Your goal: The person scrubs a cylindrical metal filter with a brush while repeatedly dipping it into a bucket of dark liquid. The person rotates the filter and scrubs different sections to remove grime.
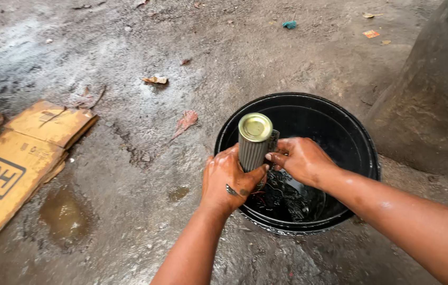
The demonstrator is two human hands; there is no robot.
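Nearest the lens: two bare forearms, entering from 5 and 6 o'clock, both oil-stained. Left hand (230,182) wraps the lower body of a cylindrical filter element (254,143), fingers closed around the pleated grey side. Right hand (300,158) closes on the same cylinder from 3 o'clock, fingertips pressed to a dark patch on its flank. The filter stands upright, brass-coloured end cap up, held over the near-left rim of a black bucket (362,143); judged so that drips fall inside. Dark oily liquid glints in the bucket bottom.

Flattened brown cardboard (20,158) lies at 9 o'clock on the wet concrete floor (129,221), bearing a black boxed logo. A muddy puddle (64,214) sits just beside it. Dry leaves (186,121) at 11 o'clock. A grey sloped concrete block (435,95) stands at 2 o'clock.
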